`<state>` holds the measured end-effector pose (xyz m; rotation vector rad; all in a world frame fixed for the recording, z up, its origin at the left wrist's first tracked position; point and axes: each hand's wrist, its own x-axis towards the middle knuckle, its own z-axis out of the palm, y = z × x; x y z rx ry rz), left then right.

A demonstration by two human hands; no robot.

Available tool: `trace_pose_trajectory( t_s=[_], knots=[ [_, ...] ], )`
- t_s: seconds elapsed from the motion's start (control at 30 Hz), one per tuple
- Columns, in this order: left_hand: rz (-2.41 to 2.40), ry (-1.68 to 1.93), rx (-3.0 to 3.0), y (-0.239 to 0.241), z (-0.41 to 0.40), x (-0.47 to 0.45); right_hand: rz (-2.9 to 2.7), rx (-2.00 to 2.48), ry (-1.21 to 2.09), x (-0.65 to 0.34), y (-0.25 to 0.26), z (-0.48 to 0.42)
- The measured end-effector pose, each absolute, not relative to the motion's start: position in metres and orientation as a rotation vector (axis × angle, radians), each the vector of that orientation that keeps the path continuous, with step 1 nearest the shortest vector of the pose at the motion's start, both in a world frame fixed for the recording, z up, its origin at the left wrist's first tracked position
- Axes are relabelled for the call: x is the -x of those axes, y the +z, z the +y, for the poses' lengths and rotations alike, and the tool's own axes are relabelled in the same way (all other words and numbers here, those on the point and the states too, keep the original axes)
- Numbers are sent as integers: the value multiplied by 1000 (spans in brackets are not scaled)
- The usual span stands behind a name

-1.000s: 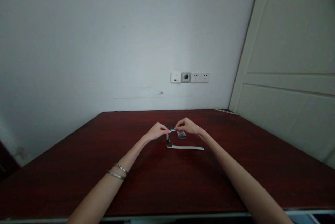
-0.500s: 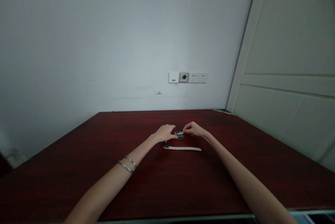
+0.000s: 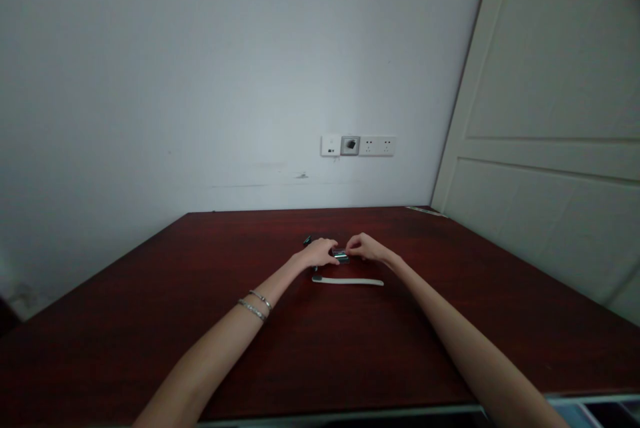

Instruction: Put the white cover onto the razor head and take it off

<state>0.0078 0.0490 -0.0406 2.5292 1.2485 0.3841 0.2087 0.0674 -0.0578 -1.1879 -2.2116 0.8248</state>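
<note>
A small, flat, shiny case with clear edges and a bright strip across it lies on the table between my hands. My left hand grips its left edge, thumb at the near corner and fingers at the far one. At its right edge is my right hand, thumb and forefinger pinched together; whatever is between the fingertips is too small to make out. Nearer to me lies a pale watch-strap-like band with a dark grey left end. A small dark object shows just beyond my left hand, partly hidden by it.
The dark red wooden table reaches back to a white wall with sockets. A pale panelled door stands along the right side. A thin strip lies at the far right corner.
My left hand has shifted slightly right with the case, uncovering more of the dark object behind it. My right hand has moved slightly left, its fingers still pinched at the case's edge.
</note>
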Motion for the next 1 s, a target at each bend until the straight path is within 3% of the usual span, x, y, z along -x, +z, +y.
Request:
trace_pose_trajectory(
  t_s=[0.43, 0.77, 1.0],
  knots=[
    [1257, 402, -2529, -42, 50, -9, -2378, 1089, 393, -211, -55, 68],
    [1254, 384, -2572, -42, 51, -8, -2351, 1124, 377, -209, -52, 65],
    [1240, 700, -2497, -33, 49, 16, -2319, 1176, 488, -216, -32, 53]
  ],
)
